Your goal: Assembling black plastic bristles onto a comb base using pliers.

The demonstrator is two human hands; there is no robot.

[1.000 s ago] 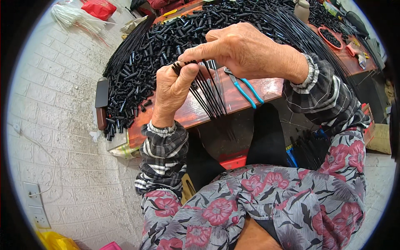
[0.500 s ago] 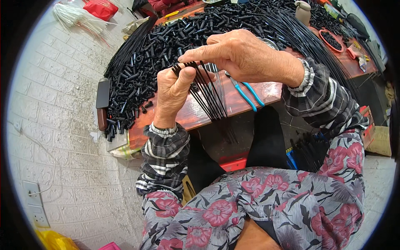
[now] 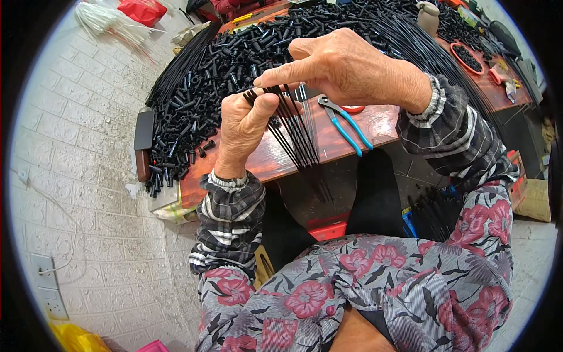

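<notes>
My left hand (image 3: 245,126) is closed round a bundle of thin black rods (image 3: 293,138), its thumb pressed across them near their upper ends. The rods slant down to the right, over the table's near edge. Above them is my right hand (image 3: 352,67), its index finger stretched to the left and touching or nearly touching the rod tops. Its other fingers are bent, and its thumb is hidden. Blue-handled pliers (image 3: 346,126) lie on the table just below my right hand. Behind both hands spreads a large heap of short black tubular parts (image 3: 199,88).
The reddish wooden table (image 3: 381,123) carries more long black rods (image 3: 410,44) at the right. A red-rimmed basket (image 3: 467,58) of small black parts stands farther right, near a beige bottle (image 3: 427,19). A cleaver-like tool (image 3: 143,141) lies at the left edge.
My right hand has lifted slightly, and its index finger has moved a little right. More of the pliers' head now shows. The left hand keeps its hold on the rods.
</notes>
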